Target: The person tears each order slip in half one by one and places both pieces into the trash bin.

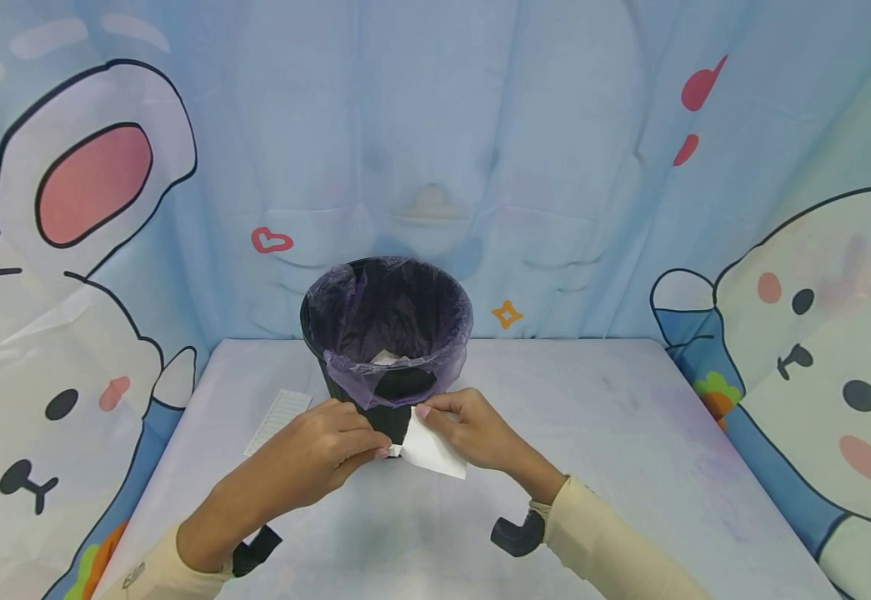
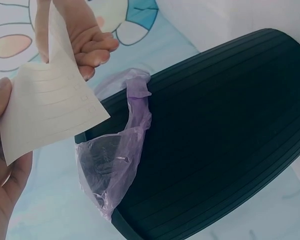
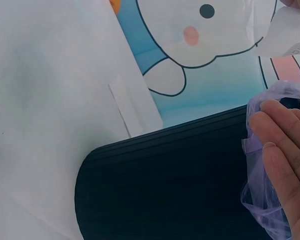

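In the head view my left hand (image 1: 330, 442) pinches one end of a white sheet of paper (image 1: 435, 447) in front of a black trash bin (image 1: 386, 425). My right hand (image 1: 480, 429) holds the upper part of the same sheet between thumb and fingers. Printed lines and small boxes show on the paper (image 2: 54, 105) in the left wrist view, where it bends between the two hands. Its left edge looks uneven in the head view. A thin purple bag (image 1: 446, 367) lines the bin and folds over its rim. Crumpled white paper (image 1: 386, 357) lies inside.
A lined paper sheet (image 1: 279, 419) lies on the white-covered table (image 1: 593, 450), left of the bin. Behind the table hangs a blue curtain (image 1: 555, 167) with cartoon animals. Black wrist mounts (image 1: 518, 535) sit at both cuffs.
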Available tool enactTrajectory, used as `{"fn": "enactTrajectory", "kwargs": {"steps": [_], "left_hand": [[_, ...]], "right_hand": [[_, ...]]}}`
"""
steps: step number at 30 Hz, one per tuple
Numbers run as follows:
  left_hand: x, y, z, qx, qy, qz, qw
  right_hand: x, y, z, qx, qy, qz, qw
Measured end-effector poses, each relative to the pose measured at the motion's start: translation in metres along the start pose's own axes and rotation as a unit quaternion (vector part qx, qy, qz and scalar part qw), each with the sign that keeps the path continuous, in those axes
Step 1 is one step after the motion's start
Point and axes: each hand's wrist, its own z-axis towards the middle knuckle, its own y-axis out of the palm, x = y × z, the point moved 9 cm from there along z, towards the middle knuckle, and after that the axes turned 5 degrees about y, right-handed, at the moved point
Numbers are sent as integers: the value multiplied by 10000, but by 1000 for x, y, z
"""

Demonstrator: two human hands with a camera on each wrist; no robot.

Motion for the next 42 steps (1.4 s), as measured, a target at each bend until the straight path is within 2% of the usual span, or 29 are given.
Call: {"fn": "enactTrajectory", "kwargs": {"steps": [26, 42], "left_hand": [[4, -3, 2, 63, 66, -29, 10000], [7, -4, 1, 149, 247, -25, 9996]], "right_hand": [[6, -3, 1, 63, 47, -134, 9999], [9, -9, -1, 133, 213, -206, 9995]]}}
